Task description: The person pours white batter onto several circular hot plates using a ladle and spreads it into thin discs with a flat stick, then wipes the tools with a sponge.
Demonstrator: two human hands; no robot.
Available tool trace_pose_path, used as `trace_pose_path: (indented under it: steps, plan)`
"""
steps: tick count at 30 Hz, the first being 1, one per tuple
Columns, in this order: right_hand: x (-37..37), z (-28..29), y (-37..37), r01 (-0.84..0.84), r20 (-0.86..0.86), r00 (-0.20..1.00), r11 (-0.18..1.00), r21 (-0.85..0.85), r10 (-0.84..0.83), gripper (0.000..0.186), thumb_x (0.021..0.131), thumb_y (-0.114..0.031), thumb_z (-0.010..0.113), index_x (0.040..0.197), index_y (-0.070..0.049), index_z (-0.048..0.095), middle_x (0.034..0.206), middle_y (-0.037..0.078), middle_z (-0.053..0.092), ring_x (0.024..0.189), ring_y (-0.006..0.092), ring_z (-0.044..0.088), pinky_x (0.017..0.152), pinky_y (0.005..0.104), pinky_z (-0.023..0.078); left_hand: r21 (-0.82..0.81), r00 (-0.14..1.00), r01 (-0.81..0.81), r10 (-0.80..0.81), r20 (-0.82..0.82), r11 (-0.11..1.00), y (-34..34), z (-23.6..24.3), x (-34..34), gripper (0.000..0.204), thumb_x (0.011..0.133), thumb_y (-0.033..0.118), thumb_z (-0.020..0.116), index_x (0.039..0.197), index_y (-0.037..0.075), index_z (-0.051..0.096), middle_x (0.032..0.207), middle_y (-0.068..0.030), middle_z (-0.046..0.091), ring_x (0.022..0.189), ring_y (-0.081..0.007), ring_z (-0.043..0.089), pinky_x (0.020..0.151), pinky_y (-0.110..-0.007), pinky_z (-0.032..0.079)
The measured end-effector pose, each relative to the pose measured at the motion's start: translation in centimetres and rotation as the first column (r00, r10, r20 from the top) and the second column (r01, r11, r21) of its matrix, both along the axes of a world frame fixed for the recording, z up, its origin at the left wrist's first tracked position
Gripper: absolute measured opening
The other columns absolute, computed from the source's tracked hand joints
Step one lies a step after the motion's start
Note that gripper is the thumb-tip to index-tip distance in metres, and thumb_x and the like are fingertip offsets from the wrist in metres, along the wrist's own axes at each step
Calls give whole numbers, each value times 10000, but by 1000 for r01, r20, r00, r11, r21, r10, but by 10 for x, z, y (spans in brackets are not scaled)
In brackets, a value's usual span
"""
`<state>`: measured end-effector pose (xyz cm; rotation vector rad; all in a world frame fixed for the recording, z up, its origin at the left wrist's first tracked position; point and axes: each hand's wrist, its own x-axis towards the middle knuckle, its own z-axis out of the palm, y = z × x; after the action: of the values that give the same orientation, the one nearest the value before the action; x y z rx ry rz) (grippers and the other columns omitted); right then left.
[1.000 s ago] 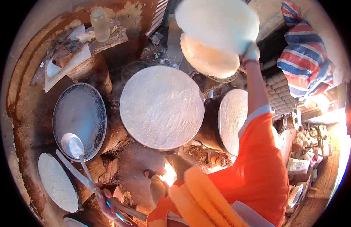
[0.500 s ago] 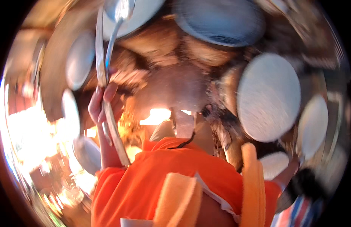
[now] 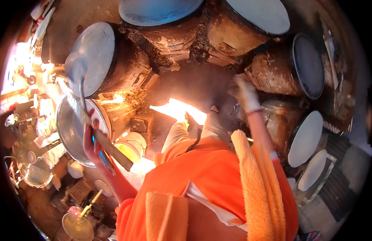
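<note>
My left hand [image 3: 95,140] is closed around a metal ladle [image 3: 76,68] and a wooden-handled tool [image 3: 109,146] with a pale, blurred end. Both point up and away over the silvery round basin [image 3: 62,124] at the left. Behind the ladle's bowl is a light-topped round pan [image 3: 98,54] on a clay stove. My right hand [image 3: 247,94] looks whitish, perhaps gloved, and hovers at the right of the pit, near a stove. Motion smears its fingers, so what it holds, if anything, cannot be told.
Several round pans, such as a blue-grey one [image 3: 160,12] and a pale one [image 3: 306,138], sit on clay stoves in a ring around me. A pail with yellow contents [image 3: 130,148] stands by my left leg. A mesh strainer [image 3: 38,170] lies at lower left.
My view has turned, bringing the basin and yellow pail into sight on the left. My right arm has swung from low at the right edge up and inward. The left hand still holds both tools.
</note>
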<state>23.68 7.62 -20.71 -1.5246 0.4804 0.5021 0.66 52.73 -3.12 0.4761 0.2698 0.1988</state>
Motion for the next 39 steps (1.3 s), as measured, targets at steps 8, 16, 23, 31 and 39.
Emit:
trace_pose_path:
  steps: [8, 16, 23, 31, 39]
  plan:
    - [114, -240, 267, -92, -246, 955, 957, 275, 163, 186, 891, -243, 491, 893, -57, 485, 805, 125, 559, 688, 274, 566, 616, 426, 521, 363, 870, -404, 476, -131, 839, 27, 0, -105, 525, 940, 100, 375, 1384, -27, 125, 1005, -76, 465, 424, -54, 342, 381, -164, 326]
    - [181, -307, 334, 534, -659, 707, 804, 261, -256, 213, 928, -193, 405, 1027, -34, 507, 893, 124, 560, 781, 254, 558, 734, 404, 520, 492, 603, -625, 775, -188, 606, 28, -11, -101, 604, 870, -2, 467, 1363, -95, 131, 984, -79, 429, 482, -38, 302, 436, -151, 272]
    - [164, -263, 359, 98, -653, 742, 939, 330, 152, 205, 903, -200, 465, 1037, -57, 527, 901, 110, 560, 758, 236, 564, 726, 413, 501, -37, 441, -892, 849, -290, 451, 33, -7, -83, 494, 960, 116, 329, 1370, -69, 124, 894, -85, 441, 408, -61, 306, 391, -207, 297]
    - [-18, -133, 496, -636, -436, 470, 637, 436, 768, 309, 896, -256, 470, 1111, -40, 520, 969, 102, 541, 832, 219, 540, 766, 395, 489, 84, 411, -881, 840, -354, 466, 44, -28, -98, 440, 957, 116, 314, 1332, -65, 172, 956, -154, 522, 337, -38, 401, 332, -182, 389]
    - [-81, -241, 527, -506, -567, 454, 723, 471, 687, 356, 930, -214, 397, 1204, 3, 463, 1182, 137, 492, 1029, 239, 513, 876, 396, 474, 255, 326, -842, 825, -462, 476, 39, -75, -187, 368, 906, 65, 401, 1255, -22, 327, 842, -192, 599, 320, -63, 409, 283, -168, 307]
